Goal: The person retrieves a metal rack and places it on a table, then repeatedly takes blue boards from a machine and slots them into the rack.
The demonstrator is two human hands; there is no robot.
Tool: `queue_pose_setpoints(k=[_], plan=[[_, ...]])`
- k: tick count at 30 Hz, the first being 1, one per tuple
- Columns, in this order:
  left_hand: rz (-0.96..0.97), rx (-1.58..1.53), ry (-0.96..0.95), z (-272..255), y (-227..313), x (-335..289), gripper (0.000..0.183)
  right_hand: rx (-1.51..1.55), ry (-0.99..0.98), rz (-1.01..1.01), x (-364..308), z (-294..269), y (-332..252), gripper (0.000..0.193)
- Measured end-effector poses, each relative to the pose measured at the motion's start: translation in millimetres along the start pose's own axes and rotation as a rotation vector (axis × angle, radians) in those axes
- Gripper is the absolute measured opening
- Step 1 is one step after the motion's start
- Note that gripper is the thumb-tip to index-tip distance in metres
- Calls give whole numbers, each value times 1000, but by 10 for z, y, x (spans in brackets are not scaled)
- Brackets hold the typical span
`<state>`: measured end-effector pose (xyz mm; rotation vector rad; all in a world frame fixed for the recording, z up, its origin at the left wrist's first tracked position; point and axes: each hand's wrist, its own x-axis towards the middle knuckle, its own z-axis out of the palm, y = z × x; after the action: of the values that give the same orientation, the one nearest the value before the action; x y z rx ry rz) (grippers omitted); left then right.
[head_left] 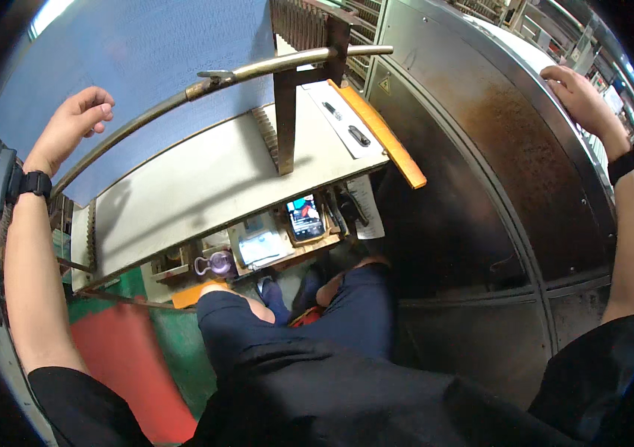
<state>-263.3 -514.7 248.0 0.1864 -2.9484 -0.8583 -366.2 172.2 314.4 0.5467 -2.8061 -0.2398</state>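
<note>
Black short-sleeved shirt, dark navy trousers, black watch on each wrist, dark shoes

Green and red floor (138, 350) below. Pale worktable (205, 186) ahead with orange edge strip (380, 134), cluttered shelf (272, 246) beneath. Rust-stained metal cabinet (481, 171) at right. Bright window (48, 15) top left.

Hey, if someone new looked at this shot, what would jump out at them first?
Probably the big blue sheet at upper left, with the left hand loosely curled at its edge beside a long curved metal bar. Next, the rust-stained metal machine panel filling the right side, with the right hand resting on its upper edge. Lower centre, a lit phone sits on a cluttered shelf.
</note>
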Motion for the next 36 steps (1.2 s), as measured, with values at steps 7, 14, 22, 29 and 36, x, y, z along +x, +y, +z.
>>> queue_pose_setpoints(k=[7,14,22,29,36], plan=[[-8,2,-13,0,-3,-18,23,-32,5,-15,7,22,15,30],[-25,-9,13,-5,-30,-6,21,-23,-15,-6,-5,-7,-33,30],[-54,-18,2,13,4,-26,17,-16,6,-23,-46,-13,-54,29],[-19,-25,-40,-23,-7,-48,19,29,-11,79,-66,13,205,37],[61,-42,-67,38,52,-24,18,-14,362,402,-883,-493,1816,55]])
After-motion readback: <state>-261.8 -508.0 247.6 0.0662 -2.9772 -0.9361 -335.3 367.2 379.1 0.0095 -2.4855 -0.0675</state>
